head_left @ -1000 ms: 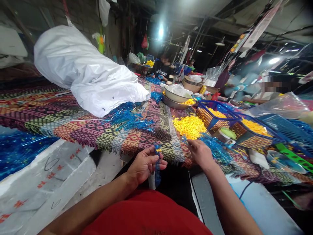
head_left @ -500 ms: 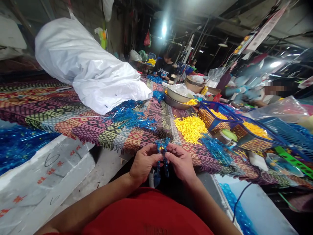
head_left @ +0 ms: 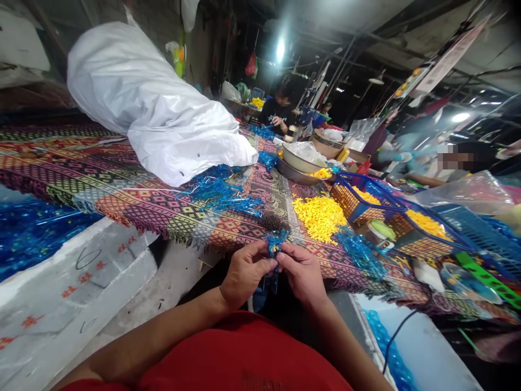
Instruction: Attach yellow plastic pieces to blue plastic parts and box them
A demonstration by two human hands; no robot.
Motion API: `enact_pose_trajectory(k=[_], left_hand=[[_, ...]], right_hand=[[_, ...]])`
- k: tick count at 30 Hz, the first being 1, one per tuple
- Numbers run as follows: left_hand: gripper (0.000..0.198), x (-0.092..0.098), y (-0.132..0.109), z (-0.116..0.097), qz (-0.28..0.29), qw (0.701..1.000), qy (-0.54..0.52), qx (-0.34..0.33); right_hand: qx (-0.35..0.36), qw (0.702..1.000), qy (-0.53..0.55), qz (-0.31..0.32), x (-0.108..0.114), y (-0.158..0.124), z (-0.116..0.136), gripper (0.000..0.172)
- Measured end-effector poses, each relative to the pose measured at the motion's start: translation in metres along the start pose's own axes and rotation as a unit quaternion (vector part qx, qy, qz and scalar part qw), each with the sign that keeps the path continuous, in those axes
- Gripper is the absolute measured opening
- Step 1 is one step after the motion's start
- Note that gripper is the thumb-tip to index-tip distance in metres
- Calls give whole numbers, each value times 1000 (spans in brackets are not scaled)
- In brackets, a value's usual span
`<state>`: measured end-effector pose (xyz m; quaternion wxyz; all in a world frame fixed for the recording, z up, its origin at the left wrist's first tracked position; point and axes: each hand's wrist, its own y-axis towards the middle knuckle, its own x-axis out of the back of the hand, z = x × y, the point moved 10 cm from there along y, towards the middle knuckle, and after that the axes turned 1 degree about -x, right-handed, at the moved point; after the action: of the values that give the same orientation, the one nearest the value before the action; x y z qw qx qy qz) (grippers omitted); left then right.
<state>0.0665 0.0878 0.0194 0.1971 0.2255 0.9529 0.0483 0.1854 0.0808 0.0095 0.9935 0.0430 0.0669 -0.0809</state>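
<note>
My left hand (head_left: 246,274) and my right hand (head_left: 301,274) meet at the table's front edge, with their fingers pinching a bunched blue cellophane strip (head_left: 275,241). A small yellow piece (head_left: 275,248) sits in the top of the bunch. The strip's lower end is mostly hidden behind my fingers. Just beyond my hands lies a dark bristly clump (head_left: 274,221) on the patterned woven cloth (head_left: 142,206). A loose pile of small yellow pieces (head_left: 319,217) lies to the right of it, and crumpled blue cellophane (head_left: 360,252) lies beyond my right hand.
A large white sack (head_left: 154,103) lies on the cloth at left. Blue-rimmed baskets (head_left: 350,201) hold yellow pieces, and a metal bowl (head_left: 297,171) stands behind them. A blue crate (head_left: 472,222) is at right. Co-workers (head_left: 277,111) sit farther along the table.
My right hand has moved left to join my left hand on the blue strip. The strip has gone from a long hanging piece to a tighter bunch, and the view has tilted slightly.
</note>
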Motion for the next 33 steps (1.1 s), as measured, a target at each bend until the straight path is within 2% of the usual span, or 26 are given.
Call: enact_pose_trajectory(k=[4, 10, 15, 20, 24, 29, 33], left_hand=[[14, -2, 0, -14, 15, 995, 92, -43], [12, -1, 2, -24, 20, 969, 231, -86], [16, -5, 4, -16, 64, 977, 197, -57], [16, -1, 3, -17, 47, 973, 215, -64], [17, -1, 3, -5, 63, 981, 183, -15], [15, -2, 3, -18, 49, 966, 245, -70], [16, -3, 2, -21, 35, 959, 267, -86]], right_hand=[[27, 999, -32, -3, 1, 0, 2, 13], [9, 1000, -5, -23, 0, 1, -2, 14], [8, 999, -23, -28, 0, 2, 0, 16], [-7, 999, -32, -14, 0, 3, -6, 16], [-13, 999, -31, -1, -2, 2, -11, 15], [-1, 1000, -27, 8, -4, 0, -5, 12], [5, 999, -46, -14, -1, -1, 1, 13]])
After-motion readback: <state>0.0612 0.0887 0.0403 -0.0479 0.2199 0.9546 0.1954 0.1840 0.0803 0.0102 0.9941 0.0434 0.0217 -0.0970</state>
